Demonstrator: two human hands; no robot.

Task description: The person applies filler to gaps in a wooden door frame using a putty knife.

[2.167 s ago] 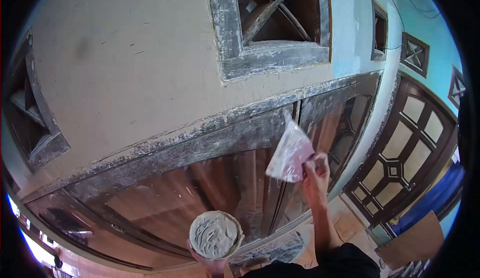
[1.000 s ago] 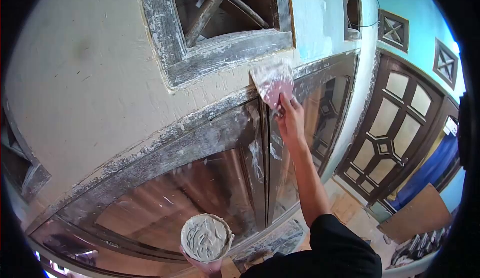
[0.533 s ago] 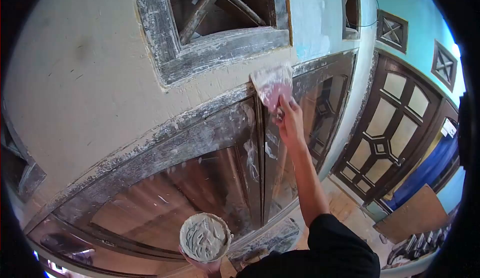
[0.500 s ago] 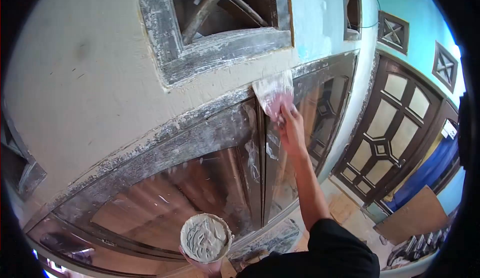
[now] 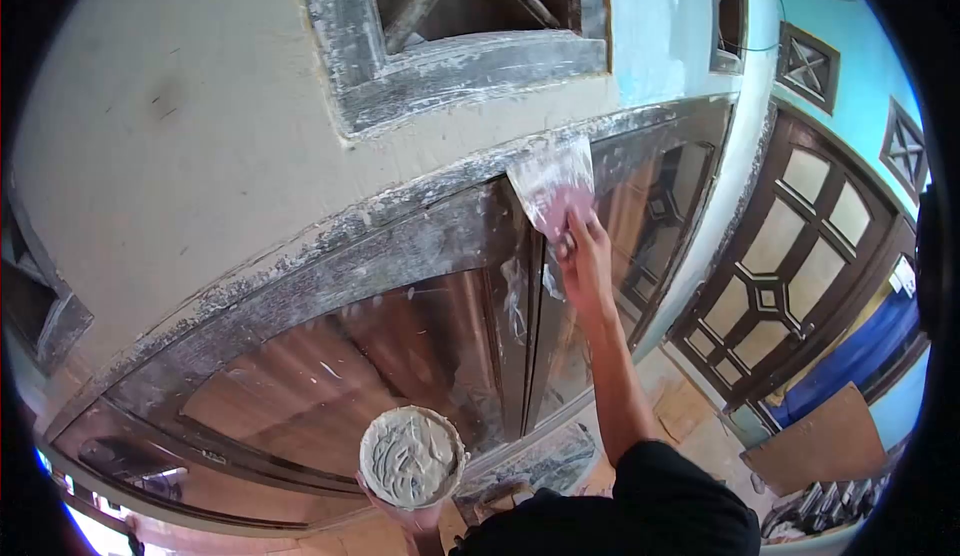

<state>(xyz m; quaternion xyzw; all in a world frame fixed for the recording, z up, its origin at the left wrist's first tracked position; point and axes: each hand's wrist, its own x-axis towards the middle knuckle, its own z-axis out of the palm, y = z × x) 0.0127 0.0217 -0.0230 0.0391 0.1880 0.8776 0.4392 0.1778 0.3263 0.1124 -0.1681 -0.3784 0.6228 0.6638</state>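
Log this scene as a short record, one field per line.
right hand: holds smeared scraper by its pink end
scraper position: wide edge up, at worn border between beige wall and wooden frame
left hand: holds round tub from below
tub contents: pale grey paste, surface ridged
right background: dark paneled door, blue cloth, brown board

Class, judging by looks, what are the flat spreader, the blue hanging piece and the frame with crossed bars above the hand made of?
Spreader: probably plastic; pinkish, paste-smeared, thin and one-piece.
Blue hanging piece: likely fabric, fairly matte; it drapes loosely.
Frame: seemingly wood, its finish worn and chalky; streaks resemble grain.
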